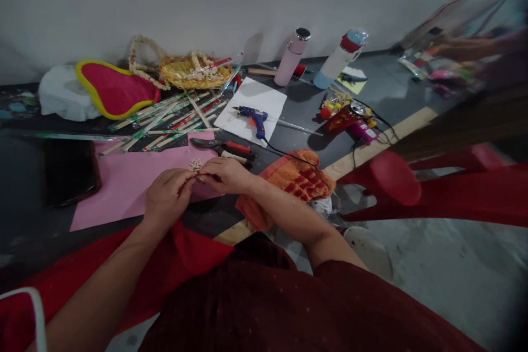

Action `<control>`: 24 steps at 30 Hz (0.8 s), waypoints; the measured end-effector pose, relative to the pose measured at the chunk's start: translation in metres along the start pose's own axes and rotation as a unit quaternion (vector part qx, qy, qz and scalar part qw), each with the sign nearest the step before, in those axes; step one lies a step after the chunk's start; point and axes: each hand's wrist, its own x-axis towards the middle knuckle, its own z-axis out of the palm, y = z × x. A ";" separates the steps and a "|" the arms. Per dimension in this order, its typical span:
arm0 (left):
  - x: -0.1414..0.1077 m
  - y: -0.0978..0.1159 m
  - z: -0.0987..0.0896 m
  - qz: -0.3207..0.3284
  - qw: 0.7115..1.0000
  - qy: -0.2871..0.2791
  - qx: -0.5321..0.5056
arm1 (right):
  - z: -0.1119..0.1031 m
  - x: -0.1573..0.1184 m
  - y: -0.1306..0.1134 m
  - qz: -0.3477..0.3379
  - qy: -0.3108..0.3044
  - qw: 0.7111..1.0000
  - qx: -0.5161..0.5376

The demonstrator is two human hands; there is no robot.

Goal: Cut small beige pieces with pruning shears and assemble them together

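Black slab (pixel 68 170): flat on the surface (pixel 305 102) at our far left, perhaps a phone, well apart from our hands.
Pink sheet (pixel 119 176): spread beside the slab and running under our hands.
Left hand (pixel 168 195): back turned up, fingers curled inward, thumb and forefinger together on a small piece (pixel 201 175); our forearm rises from the lower left.
Wrapped sticks (pixel 173 115): a loose, crossing heap just past the pink sheet.
Pale cluster (pixel 195 165): short pieces fanned out just beyond our fingertips; we cannot tell whether it is held or lying.
Small piece: between our two hands, over the pink sheet, mostly covered by fingers. We judge the step to be fine two-handed fingertip work on it; the next move calls for a light, even pinch from both sides.
Pruners (pixel 218 148): lying just past our right knuckles.
Right hand (pixel 231 176): fingertips clamped on the same piece, nearly meeting the left; our forearm slants in from the lower right.
Glue gun (pixel 258 119): resting on a white sheet (pixel 270 99), untouched.
Orange towel (pixel 303 176): bunched beside our right forearm.
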 end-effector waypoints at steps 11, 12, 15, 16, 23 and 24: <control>0.003 0.003 -0.004 -0.025 0.999 -0.009 -0.031 | -0.051 -0.007 0.016 0.194 0.367 0.903 0.109; 0.003 0.003 -0.004 -0.024 0.999 -0.007 -0.033 | -0.059 -0.010 0.020 0.210 0.398 0.885 0.121; 0.002 0.004 -0.004 -0.022 0.999 -0.003 -0.036 | -0.081 -0.031 0.033 0.229 0.469 0.849 0.080; 0.002 0.004 -0.004 -0.024 0.999 -0.003 -0.037 | -0.086 -0.041 0.037 0.240 0.486 0.838 0.060; 0.001 0.002 -0.001 -0.042 0.998 -0.006 -0.042 | -0.123 -0.116 0.062 0.316 0.591 0.742 -0.005; 0.001 0.002 -0.001 -0.044 0.998 -0.007 -0.043 | -0.128 -0.120 0.065 0.307 0.630 0.712 0.030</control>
